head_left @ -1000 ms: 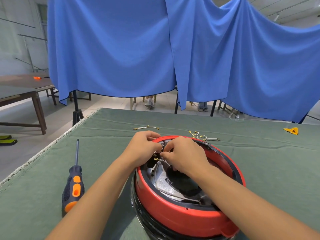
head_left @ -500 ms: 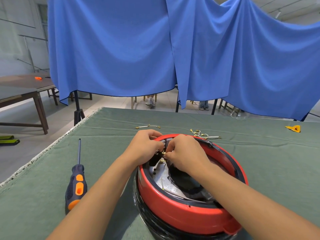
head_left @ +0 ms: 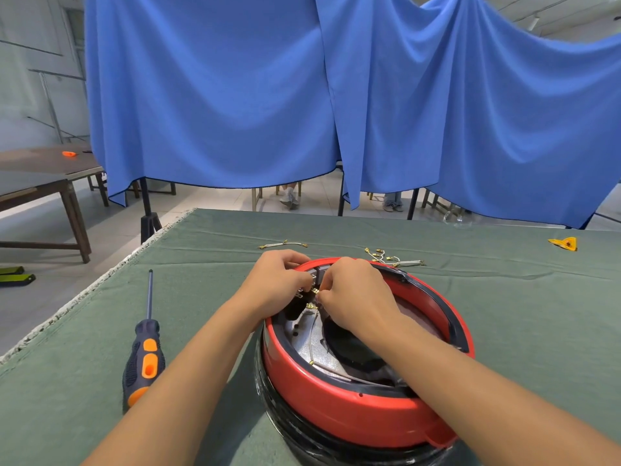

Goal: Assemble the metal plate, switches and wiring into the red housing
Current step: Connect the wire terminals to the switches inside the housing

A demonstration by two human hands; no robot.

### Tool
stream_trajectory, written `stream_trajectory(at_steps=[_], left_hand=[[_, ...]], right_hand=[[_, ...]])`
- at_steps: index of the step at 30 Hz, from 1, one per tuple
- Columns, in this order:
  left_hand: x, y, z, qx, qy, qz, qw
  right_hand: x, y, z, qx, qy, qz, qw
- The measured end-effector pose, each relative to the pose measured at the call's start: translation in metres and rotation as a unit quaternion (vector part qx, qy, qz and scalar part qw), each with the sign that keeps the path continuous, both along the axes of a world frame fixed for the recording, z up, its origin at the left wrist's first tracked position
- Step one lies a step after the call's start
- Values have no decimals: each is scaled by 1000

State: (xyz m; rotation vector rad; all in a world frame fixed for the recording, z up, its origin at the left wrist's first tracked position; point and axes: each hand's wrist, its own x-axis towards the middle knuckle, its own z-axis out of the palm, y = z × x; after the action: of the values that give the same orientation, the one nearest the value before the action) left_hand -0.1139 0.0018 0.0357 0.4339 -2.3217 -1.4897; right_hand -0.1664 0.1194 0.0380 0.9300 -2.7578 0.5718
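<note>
Little change vs a sec ago: both hands stay at far rim of red housing, near surface's front edge. Left hand grips black switch; right hand pinches brass wire terminal onto it. Wiring step ongoing; spare wires lie behind, screwdriver untouched at left.

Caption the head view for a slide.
Both hands, left and right, fit a wire terminal inside the red housing; screwdriver beside.

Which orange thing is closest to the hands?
The orange-and-black screwdriver, lying on the green cloth just left of the left hand. The small yellow-orange piece sits at the cloth's far right, and the orange object is on another table.
</note>
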Motion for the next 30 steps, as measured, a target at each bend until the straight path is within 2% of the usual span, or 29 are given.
stream_trajectory(at_steps=[11,18,30], left_hand=[[0,0,0,9,-2,9,1000],[2,1,0,16,24,63,998],[1,2,1,27,23,68,997]], right_hand=[[-3,-1,-1,-1,10,-4,1000],[-7,0,0,4,-7,2,1000],[-6,-1,-1,11,17,-10,1000]])
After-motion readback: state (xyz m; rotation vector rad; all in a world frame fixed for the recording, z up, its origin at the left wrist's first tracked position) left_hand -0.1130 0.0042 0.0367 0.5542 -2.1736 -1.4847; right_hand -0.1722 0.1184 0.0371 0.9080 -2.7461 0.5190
